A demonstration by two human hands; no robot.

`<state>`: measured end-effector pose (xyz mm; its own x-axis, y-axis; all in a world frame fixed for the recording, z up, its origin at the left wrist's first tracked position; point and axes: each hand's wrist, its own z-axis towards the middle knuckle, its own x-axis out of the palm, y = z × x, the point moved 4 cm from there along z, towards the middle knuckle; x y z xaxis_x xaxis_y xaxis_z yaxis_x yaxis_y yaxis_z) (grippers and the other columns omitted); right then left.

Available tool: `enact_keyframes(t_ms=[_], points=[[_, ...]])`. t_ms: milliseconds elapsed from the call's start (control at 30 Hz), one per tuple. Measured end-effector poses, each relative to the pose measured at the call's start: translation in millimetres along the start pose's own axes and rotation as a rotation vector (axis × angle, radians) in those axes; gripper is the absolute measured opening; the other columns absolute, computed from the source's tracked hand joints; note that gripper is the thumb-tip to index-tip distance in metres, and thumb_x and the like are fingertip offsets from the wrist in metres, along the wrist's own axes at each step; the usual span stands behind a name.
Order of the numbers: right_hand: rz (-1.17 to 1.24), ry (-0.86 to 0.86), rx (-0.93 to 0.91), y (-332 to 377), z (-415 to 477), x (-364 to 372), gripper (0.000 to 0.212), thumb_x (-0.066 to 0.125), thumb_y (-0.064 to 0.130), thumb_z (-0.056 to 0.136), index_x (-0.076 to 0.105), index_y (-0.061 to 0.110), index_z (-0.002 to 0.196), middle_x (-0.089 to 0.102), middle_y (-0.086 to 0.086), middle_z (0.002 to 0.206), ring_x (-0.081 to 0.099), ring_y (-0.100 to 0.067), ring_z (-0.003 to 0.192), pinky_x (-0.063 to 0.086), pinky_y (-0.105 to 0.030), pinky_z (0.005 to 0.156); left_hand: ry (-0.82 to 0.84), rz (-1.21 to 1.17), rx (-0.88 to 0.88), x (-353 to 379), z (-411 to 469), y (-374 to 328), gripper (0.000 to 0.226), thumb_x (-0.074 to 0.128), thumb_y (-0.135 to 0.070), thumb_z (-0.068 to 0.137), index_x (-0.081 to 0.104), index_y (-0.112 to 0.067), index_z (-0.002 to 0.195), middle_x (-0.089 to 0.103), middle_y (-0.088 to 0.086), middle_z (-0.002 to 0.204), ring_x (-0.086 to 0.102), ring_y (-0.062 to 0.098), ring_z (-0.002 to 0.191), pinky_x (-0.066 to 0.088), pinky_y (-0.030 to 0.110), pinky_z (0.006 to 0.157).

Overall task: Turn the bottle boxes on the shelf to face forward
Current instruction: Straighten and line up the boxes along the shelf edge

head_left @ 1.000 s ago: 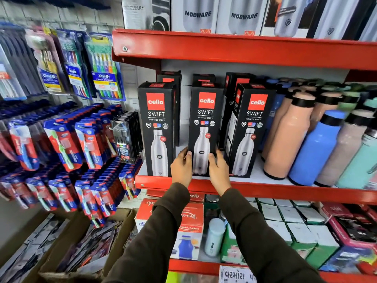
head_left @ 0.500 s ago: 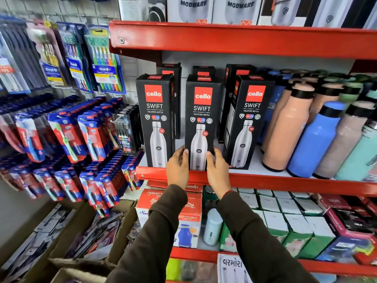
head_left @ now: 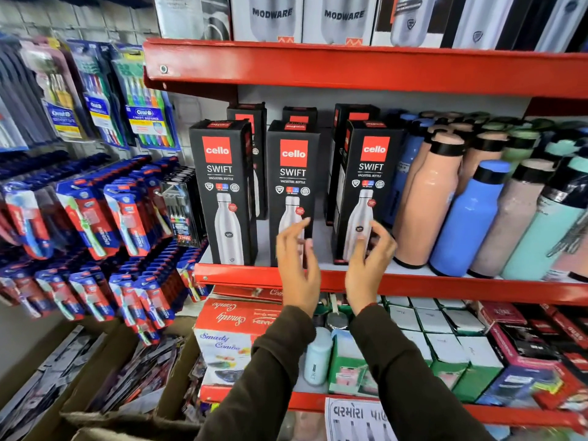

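Three black Cello Swift bottle boxes stand in a front row on the red shelf [head_left: 445, 286]. The left box [head_left: 222, 189] and the middle box [head_left: 292, 176] show their fronts squarely. The right box [head_left: 366, 186] is turned slightly, with its left side panel showing. More black boxes stand behind them. My left hand [head_left: 297, 265] hovers open in front of the middle box's lower right. My right hand [head_left: 369, 265] is open in front of the right box's lower part. Neither hand grips anything.
Loose bottles, peach [head_left: 426, 198], blue [head_left: 467, 218] and pale green, crowd the shelf right of the boxes. Modware boxes [head_left: 270, 17] sit on the shelf above. Toothbrush packs [head_left: 95, 211] hang at left. Cartons [head_left: 229, 338] fill the lower shelf.
Both hands have let go of the middle box and shifted right with fingers spread; the right hand now sits in front of the right box.
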<state>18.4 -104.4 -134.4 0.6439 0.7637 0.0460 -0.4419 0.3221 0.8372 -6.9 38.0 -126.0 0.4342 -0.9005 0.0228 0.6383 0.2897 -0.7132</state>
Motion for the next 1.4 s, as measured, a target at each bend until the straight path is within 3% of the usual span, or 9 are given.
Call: enact_keyframes(t_ms=[100,233,367,467,700,767,1000,1300,1400], points=[[-0.019,0.065,0.054,-9.8,25.2,-11.9,0.043,0.048,0.017,0.1,0.04,0.015,0.142,0.035,-0.006,0.143,0.038,-0.008,0.129,0.028,-0.023,0.11,0.191,-0.019,0.021,38.0,-1.7,-8.0,0.04,0.039,-0.009,0.104,0.045,-0.012,0.144,0.048,0.003,0.145,0.043,0.009,0.139,0.034,0.023,0.116],[-0.07,0.299,0.21,-27.9,53.0,-12.9,0.052,0.043,0.017,0.101,0.027,0.01,0.15,0.029,-0.013,0.157,0.029,-0.025,0.146,0.022,-0.035,0.12,0.368,0.005,-0.199,82.8,-0.3,7.0,0.052,0.035,-0.019,0.106,0.022,-0.012,0.156,0.023,-0.009,0.16,0.017,0.001,0.148,0.009,0.006,0.116],[-0.109,0.464,0.271,-34.5,61.0,-16.5,0.047,0.039,0.017,0.103,0.031,0.005,0.148,0.037,-0.014,0.153,0.033,-0.025,0.143,0.022,-0.015,0.102,0.352,-0.002,-0.458,106.0,9.9,32.5,0.05,0.038,-0.022,0.106,0.03,-0.006,0.153,0.039,0.012,0.157,0.035,0.023,0.147,0.023,0.018,0.112],[-0.122,0.499,0.286,-41.9,63.2,-17.7,0.049,0.041,0.021,0.103,0.031,0.005,0.148,0.038,-0.015,0.153,0.034,-0.026,0.142,0.022,-0.014,0.095,0.318,0.019,-0.549,107.5,16.2,40.8,0.042,0.04,-0.026,0.105,0.049,-0.006,0.141,0.058,0.018,0.14,0.053,0.032,0.132,0.036,0.025,0.101],[-0.149,0.515,0.238,-43.2,65.2,-27.3,0.05,0.048,0.026,0.1,0.037,0.01,0.147,0.043,-0.012,0.151,0.038,-0.025,0.141,0.023,-0.014,0.097,0.267,0.061,-0.552,98.6,15.6,38.7,0.04,0.044,-0.029,0.104,0.056,-0.008,0.136,0.064,0.016,0.133,0.057,0.029,0.126,0.036,0.021,0.096],[-0.151,0.526,0.198,-41.4,63.0,-30.4,0.049,0.049,0.025,0.1,0.038,0.009,0.145,0.046,-0.011,0.149,0.04,-0.024,0.14,0.024,-0.012,0.096,0.265,0.086,-0.518,95.2,12.6,37.4,0.04,0.044,-0.031,0.104,0.057,-0.01,0.134,0.066,0.014,0.13,0.059,0.028,0.124,0.04,0.024,0.099],[-0.116,0.547,0.135,-36.9,50.7,-41.2,0.044,0.048,0.027,0.1,0.043,0.014,0.142,0.052,-0.003,0.142,0.046,-0.017,0.133,0.032,-0.021,0.102,0.264,0.116,-0.478,80.9,-1.9,27.0,0.044,0.043,-0.037,0.103,0.055,-0.013,0.138,0.065,0.008,0.134,0.058,0.022,0.126,0.042,0.03,0.108],[-0.169,0.544,0.095,-35.6,43.9,-44.6,0.043,0.046,0.029,0.1,0.044,0.015,0.14,0.056,-0.009,0.139,0.052,-0.023,0.129,0.039,-0.029,0.106,0.276,0.148,-0.467,73.3,-7.5,15.4,0.044,0.043,-0.036,0.103,0.054,-0.011,0.139,0.065,0.01,0.134,0.059,0.023,0.125,0.042,0.03,0.108],[-0.187,0.542,0.08,-33.5,42.1,-45.3,0.041,0.045,0.028,0.1,0.045,0.014,0.139,0.057,-0.009,0.136,0.053,-0.023,0.127,0.037,-0.025,0.1,0.288,0.149,-0.463,72.2,-8.9,13.1,0.044,0.042,-0.035,0.104,0.054,-0.011,0.139,0.065,0.01,0.132,0.059,0.024,0.124,0.041,0.028,0.105]])
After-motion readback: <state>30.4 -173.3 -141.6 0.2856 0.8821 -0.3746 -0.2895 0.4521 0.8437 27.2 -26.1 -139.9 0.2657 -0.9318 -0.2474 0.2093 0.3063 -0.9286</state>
